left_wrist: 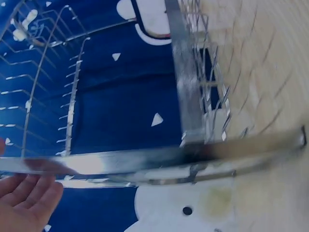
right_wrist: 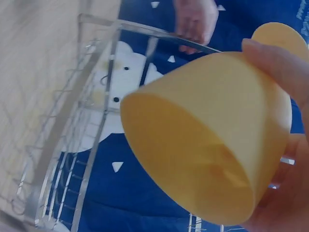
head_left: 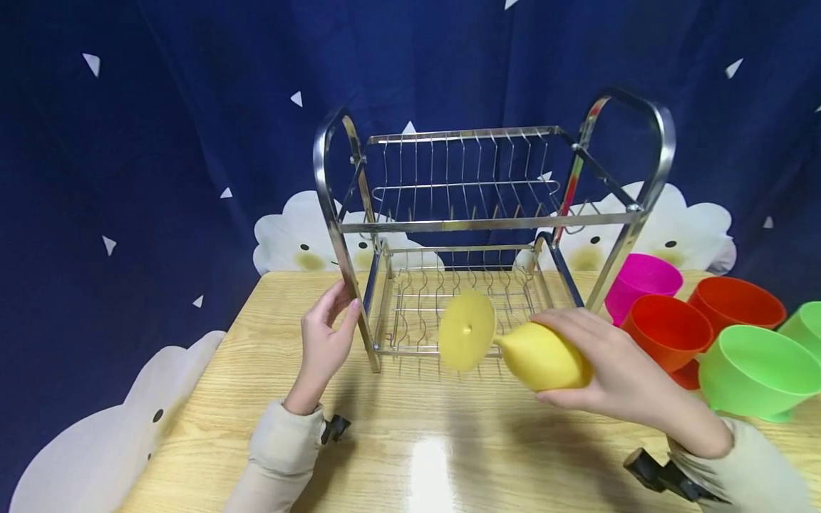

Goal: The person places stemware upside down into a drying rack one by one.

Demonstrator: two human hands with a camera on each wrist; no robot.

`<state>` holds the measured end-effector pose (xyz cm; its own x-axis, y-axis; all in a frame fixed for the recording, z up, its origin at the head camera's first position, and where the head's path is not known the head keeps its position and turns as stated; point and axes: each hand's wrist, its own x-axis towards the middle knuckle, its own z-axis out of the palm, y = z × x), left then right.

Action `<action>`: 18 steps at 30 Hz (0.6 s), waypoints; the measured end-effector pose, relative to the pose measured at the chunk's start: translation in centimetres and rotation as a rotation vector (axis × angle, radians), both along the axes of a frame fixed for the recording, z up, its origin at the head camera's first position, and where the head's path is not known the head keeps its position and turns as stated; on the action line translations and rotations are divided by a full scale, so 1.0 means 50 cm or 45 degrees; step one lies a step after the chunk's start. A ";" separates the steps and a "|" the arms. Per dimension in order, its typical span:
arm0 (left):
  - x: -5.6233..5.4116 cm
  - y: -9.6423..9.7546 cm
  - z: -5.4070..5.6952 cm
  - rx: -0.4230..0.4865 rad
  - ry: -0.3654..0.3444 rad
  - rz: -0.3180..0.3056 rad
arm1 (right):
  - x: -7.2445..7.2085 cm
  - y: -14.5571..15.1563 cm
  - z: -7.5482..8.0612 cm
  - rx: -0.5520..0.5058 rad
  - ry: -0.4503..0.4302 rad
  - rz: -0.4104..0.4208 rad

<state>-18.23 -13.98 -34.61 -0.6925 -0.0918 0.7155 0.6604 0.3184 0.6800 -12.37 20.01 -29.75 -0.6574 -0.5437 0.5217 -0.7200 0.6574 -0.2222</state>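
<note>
My right hand [head_left: 612, 367] grips a yellow plastic goblet [head_left: 545, 356] round its bowl. The goblet is tipped on its side in front of the rack, its stem and round foot pointing left. In the right wrist view its open mouth [right_wrist: 188, 164] faces the camera, and it looks hollow. A two-tier metal dish rack [head_left: 481, 226] stands on the table. My left hand [head_left: 326, 342] holds the rack's left front post, thumb on one side and fingers on the other. The left wrist view shows those fingers [left_wrist: 36, 200] partly behind the post.
To the right of the rack stand a magenta cup [head_left: 644, 278], red cups [head_left: 667, 328] and green cups [head_left: 763, 367], close together. A dark blue curtain [head_left: 212, 85] with white patterns hangs behind the wooden table [head_left: 256, 342].
</note>
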 end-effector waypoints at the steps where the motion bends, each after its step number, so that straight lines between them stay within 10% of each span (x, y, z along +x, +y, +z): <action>1: -0.001 0.004 0.005 0.026 -0.033 -0.030 | -0.001 -0.001 0.006 -0.021 -0.008 0.012; 5: -0.004 0.016 0.021 0.043 -0.028 -0.027 | -0.002 -0.008 0.030 -0.093 -0.062 0.032; 18: -0.030 0.002 -0.021 -0.052 0.016 0.035 | -0.017 -0.070 0.143 -0.595 -0.267 0.229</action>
